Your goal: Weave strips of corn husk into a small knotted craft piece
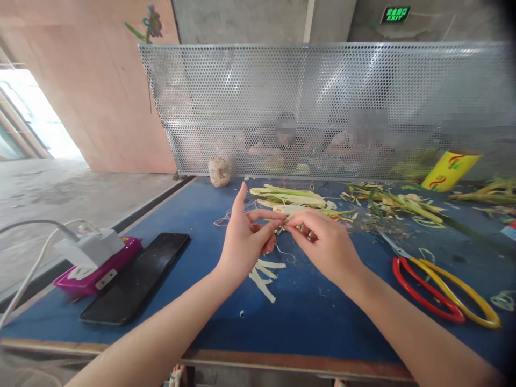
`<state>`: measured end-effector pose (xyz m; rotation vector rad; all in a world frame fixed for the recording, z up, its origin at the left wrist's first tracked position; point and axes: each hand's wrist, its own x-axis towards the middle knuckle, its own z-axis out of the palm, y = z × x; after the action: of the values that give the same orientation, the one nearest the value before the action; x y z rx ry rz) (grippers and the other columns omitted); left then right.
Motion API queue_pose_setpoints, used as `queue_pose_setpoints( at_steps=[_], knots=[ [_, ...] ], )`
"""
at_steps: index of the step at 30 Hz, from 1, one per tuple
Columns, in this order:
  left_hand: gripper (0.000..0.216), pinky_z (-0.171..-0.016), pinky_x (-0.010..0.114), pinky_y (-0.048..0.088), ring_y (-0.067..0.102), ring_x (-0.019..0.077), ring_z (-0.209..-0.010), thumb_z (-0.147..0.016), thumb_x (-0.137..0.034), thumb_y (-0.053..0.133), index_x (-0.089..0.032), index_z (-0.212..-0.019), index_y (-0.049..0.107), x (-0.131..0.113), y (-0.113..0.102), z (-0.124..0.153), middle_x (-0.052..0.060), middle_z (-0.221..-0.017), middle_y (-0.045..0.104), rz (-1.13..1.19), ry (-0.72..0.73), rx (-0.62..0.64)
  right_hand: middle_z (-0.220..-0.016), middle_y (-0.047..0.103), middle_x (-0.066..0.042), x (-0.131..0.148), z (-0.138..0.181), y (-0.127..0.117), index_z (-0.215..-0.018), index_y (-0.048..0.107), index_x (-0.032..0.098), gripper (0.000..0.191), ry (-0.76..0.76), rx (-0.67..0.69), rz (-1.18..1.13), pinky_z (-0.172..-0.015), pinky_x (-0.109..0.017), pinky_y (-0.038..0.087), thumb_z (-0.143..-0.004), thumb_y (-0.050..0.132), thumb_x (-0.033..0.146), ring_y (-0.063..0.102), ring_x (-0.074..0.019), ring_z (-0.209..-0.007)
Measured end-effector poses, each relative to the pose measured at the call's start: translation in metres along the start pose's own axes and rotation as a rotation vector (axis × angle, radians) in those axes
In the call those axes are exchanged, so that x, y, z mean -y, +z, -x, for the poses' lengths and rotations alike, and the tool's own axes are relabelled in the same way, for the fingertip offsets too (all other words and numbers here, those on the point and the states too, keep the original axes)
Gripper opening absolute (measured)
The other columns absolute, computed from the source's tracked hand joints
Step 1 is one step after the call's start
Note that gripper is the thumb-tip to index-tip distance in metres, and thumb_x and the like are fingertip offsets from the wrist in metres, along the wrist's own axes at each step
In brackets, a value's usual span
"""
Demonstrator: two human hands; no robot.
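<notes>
My left hand [245,236] and my right hand [322,239] meet over the middle of the blue table [306,306]. Both pinch a thin pale-green leaf strip [284,221] between their fingertips. The left index finger points up and away, while the other fingers curl toward the strip. Several pale cut strips [264,275] lie on the table just below the left hand. A pile of yellow-green leaves [296,199] lies right behind the hands.
Scissors with red and yellow handles [439,287] lie at the right. A black phone [139,277] and a pink power bank with a white charger [94,258] sit at the left. A perforated metal screen [322,107] closes the back; people sit behind it. A yellow cup [449,171] stands far right.
</notes>
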<state>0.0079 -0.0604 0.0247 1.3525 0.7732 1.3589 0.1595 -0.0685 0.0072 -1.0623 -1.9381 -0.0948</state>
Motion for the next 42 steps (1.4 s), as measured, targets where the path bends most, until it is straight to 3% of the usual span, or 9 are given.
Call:
queue_pose_setpoints(
  at_steps=[7, 15, 23, 25, 29, 33, 39, 42],
  knots=[
    [0.091, -0.032, 0.017, 0.036, 0.046, 0.0038, -0.035, -0.070, -0.017, 0.065, -0.025, -0.137, 0.004, 0.001, 0.001, -0.001, -0.003, -0.073, 0.059, -0.003, 0.017, -0.071, -0.072, 0.061, -0.001, 0.003, 0.001, -0.001, -0.075, 0.055, 0.019, 0.009, 0.035, 0.014, -0.009, -0.047, -0.021, 0.036, -0.081, 0.048, 0.019, 0.049, -0.0085, -0.049],
    [0.067, -0.031, 0.016, 0.032, 0.040, 0.0007, -0.033, -0.073, -0.013, 0.060, -0.018, -0.129, 0.024, -0.001, 0.006, 0.001, -0.003, -0.074, 0.055, 0.036, 0.019, -0.151, -0.067, 0.058, 0.000, 0.005, 0.001, -0.001, -0.072, 0.052, 0.019, 0.011, -0.042, 0.090, -0.010, -0.050, -0.021, 0.035, -0.082, 0.046, 0.016, 0.047, -0.0093, -0.052],
    [0.058, -0.025, 0.015, 0.026, 0.036, -0.0002, -0.030, -0.073, -0.015, 0.060, -0.016, -0.123, 0.032, 0.004, 0.003, -0.002, -0.004, -0.074, 0.052, 0.067, -0.024, -0.109, -0.064, 0.054, 0.001, 0.003, 0.000, -0.003, -0.069, 0.049, 0.018, 0.012, -0.083, 0.191, -0.045, -0.052, -0.022, 0.034, -0.080, 0.047, 0.013, 0.046, -0.0098, -0.055],
    [0.056, -0.025, 0.016, 0.028, 0.037, 0.0000, -0.030, -0.073, -0.014, 0.060, -0.016, -0.122, 0.033, 0.006, 0.001, -0.004, -0.003, -0.075, 0.052, 0.056, -0.007, -0.095, -0.064, 0.054, 0.001, 0.002, -0.001, -0.003, -0.069, 0.050, 0.018, 0.011, -0.044, 0.227, -0.029, -0.053, -0.022, 0.035, -0.079, 0.047, 0.014, 0.048, -0.0102, -0.055],
    [0.058, -0.026, 0.016, 0.032, 0.042, 0.0018, -0.032, -0.072, -0.018, 0.062, -0.018, -0.122, 0.032, 0.009, 0.000, -0.007, -0.004, -0.076, 0.053, 0.034, 0.013, -0.071, -0.075, 0.062, 0.000, 0.001, -0.004, -0.001, -0.080, 0.056, 0.019, 0.006, 0.174, 0.279, -0.106, -0.050, -0.022, 0.036, -0.079, 0.051, 0.022, 0.051, -0.0096, -0.053],
    [0.054, -0.026, 0.016, 0.034, 0.048, 0.0038, -0.035, -0.074, -0.023, 0.061, -0.021, -0.120, 0.032, 0.009, 0.002, -0.006, -0.003, -0.079, 0.054, 0.010, -0.018, -0.033, -0.081, 0.065, -0.001, 0.000, -0.006, 0.003, -0.088, 0.059, 0.020, 0.020, 0.297, 0.375, -0.311, -0.043, -0.021, 0.037, -0.085, 0.045, 0.034, 0.048, -0.0064, -0.041],
    [0.056, -0.025, 0.015, 0.035, 0.057, 0.0088, -0.045, -0.078, -0.027, 0.056, -0.024, -0.125, 0.026, 0.008, -0.001, -0.006, 0.003, -0.091, 0.056, -0.048, -0.056, 0.036, -0.060, 0.059, 0.003, -0.002, -0.008, 0.004, -0.075, 0.056, 0.020, 0.021, 0.311, 0.357, -0.370, -0.041, -0.019, 0.038, -0.087, 0.040, 0.028, 0.046, -0.0056, -0.034],
    [0.061, -0.032, 0.020, 0.044, 0.062, 0.0119, -0.052, -0.079, -0.031, 0.054, -0.021, -0.131, 0.021, 0.009, -0.004, -0.008, 0.008, -0.098, 0.059, -0.103, -0.057, 0.052, -0.057, 0.057, 0.004, -0.003, -0.008, 0.004, -0.071, 0.055, 0.019, 0.022, 0.291, 0.306, -0.344, -0.041, -0.019, 0.037, -0.087, 0.041, 0.026, 0.046, -0.0057, -0.034]
  ],
)
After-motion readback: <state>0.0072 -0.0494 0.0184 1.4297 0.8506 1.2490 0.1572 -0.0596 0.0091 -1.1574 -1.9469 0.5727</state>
